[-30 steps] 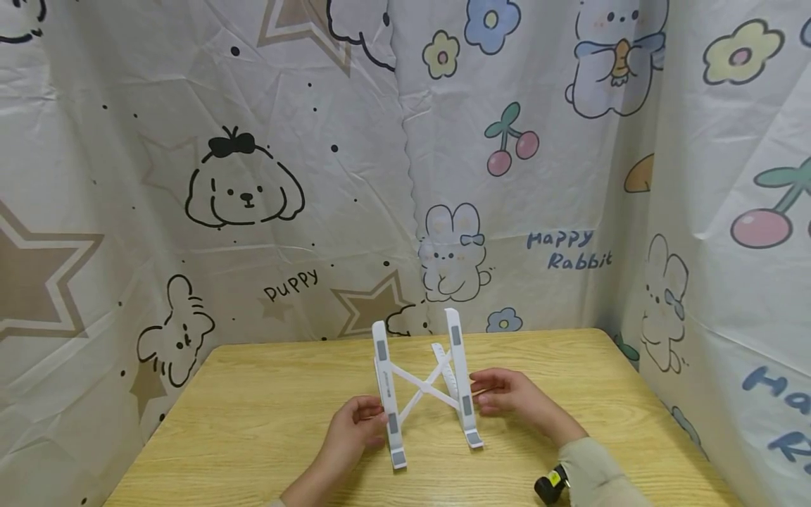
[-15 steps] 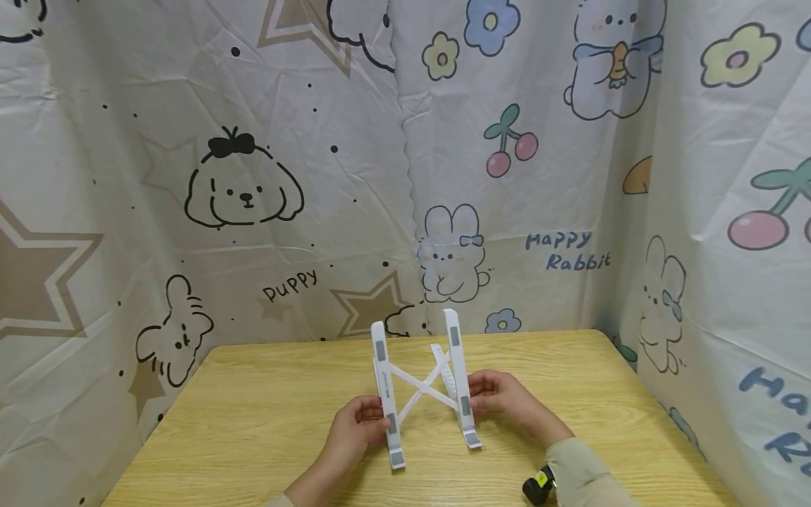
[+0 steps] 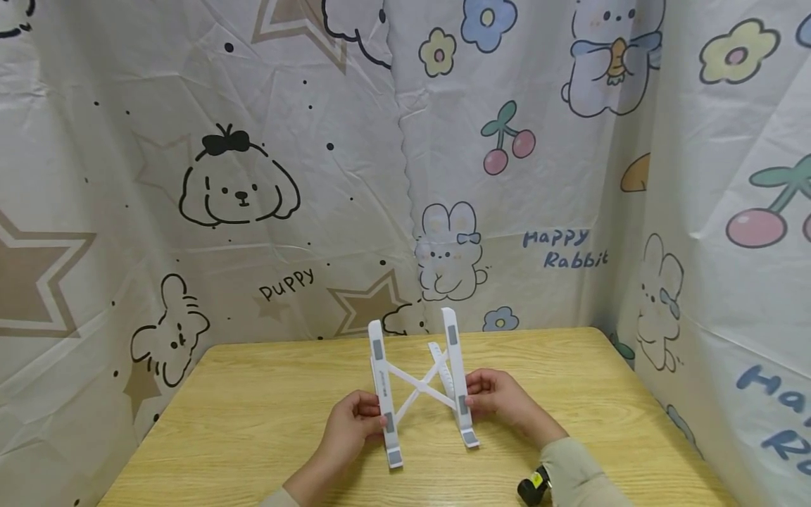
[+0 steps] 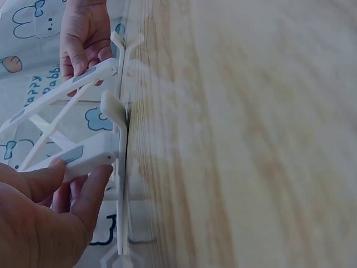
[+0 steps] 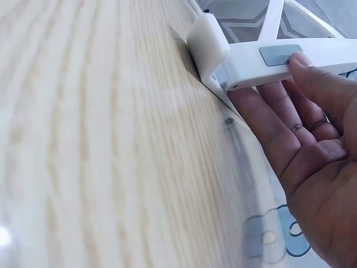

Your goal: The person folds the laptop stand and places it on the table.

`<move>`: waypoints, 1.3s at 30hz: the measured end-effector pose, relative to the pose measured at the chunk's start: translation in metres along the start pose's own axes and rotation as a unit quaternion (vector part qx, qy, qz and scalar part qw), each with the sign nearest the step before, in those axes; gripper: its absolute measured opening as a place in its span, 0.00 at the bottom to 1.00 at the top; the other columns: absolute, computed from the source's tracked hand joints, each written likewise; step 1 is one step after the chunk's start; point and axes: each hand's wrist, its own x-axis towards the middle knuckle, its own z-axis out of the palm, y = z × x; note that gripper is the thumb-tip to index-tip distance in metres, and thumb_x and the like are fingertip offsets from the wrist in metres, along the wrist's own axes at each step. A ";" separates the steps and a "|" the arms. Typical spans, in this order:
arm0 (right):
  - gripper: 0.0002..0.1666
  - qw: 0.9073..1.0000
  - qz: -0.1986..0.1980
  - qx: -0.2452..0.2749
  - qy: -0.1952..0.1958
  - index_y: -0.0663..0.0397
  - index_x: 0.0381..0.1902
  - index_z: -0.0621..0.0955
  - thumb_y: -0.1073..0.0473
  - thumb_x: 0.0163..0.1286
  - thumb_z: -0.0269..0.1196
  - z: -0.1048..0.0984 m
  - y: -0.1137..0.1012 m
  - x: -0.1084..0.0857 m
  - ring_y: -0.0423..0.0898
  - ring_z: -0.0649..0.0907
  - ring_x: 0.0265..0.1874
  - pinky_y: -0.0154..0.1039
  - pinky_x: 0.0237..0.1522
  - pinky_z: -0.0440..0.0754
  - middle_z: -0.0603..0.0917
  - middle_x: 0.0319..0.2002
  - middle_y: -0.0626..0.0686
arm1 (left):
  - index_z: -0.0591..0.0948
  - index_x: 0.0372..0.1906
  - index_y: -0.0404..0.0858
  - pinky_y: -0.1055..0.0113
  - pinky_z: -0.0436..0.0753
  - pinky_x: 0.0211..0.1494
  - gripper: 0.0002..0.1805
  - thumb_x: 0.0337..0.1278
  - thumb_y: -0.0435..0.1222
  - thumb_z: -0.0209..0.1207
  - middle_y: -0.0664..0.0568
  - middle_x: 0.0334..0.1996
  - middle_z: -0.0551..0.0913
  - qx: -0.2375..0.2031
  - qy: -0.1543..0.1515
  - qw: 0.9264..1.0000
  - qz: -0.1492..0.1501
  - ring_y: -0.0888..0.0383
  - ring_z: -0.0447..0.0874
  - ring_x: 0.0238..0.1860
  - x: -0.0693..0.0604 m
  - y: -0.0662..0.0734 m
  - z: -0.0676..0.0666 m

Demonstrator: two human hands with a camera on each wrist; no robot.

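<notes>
A white folding laptop stand [image 3: 421,386] stands unfolded on the wooden table, its two sloping arms joined by an X-shaped brace. Grey pads are set along the arms, and the lower ends turn up into lips. My left hand [image 3: 347,426] pinches the lower part of the left arm, thumb on top and fingers below, as the left wrist view also shows. On the other side my right hand [image 3: 503,401] grips the right arm. In the right wrist view that hand's thumb [image 5: 315,75] presses on a grey pad [image 5: 279,54] while the fingers curl underneath.
The light wooden table [image 3: 266,387] extends around the stand. A printed cloth [image 3: 355,176] hangs behind and at both sides of it. By the right sleeve [image 3: 576,472] is a small black object [image 3: 533,488] with a yellow patch.
My right hand has moved left from beside the right arm and now grips it. The left hand and the stand stay in nearly the same place; the head view has shifted slightly.
</notes>
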 end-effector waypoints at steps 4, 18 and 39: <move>0.20 1.000 0.009 0.010 -0.001 0.68 0.52 0.78 0.68 0.65 0.71 0.003 0.000 -0.002 0.49 0.87 0.39 0.52 0.44 0.90 0.85 0.41 0.57 | 0.75 0.51 0.23 0.52 0.91 0.43 0.17 0.58 0.19 0.64 0.42 0.40 0.80 -0.006 -0.004 1.000 0.001 0.54 0.84 0.38 0.002 0.000 -0.003; 0.20 0.999 0.017 0.028 0.000 0.70 0.52 0.77 0.70 0.65 0.69 0.023 -0.007 -0.012 0.50 0.87 0.40 0.54 0.44 0.90 0.84 0.42 0.59 | 0.75 0.53 0.23 0.51 0.91 0.43 0.19 0.58 0.20 0.65 0.42 0.41 0.80 -0.006 -0.011 1.000 -0.015 0.53 0.85 0.38 0.006 0.002 -0.018; 0.21 0.998 0.008 0.041 0.055 0.73 0.55 0.76 0.74 0.66 0.67 0.024 -0.009 -0.014 0.48 0.86 0.38 0.57 0.43 0.90 0.84 0.41 0.58 | 0.79 0.54 0.23 0.47 0.90 0.44 0.21 0.55 0.23 0.69 0.42 0.42 0.82 -0.006 -0.004 0.999 -0.033 0.52 0.86 0.38 0.014 0.000 -0.021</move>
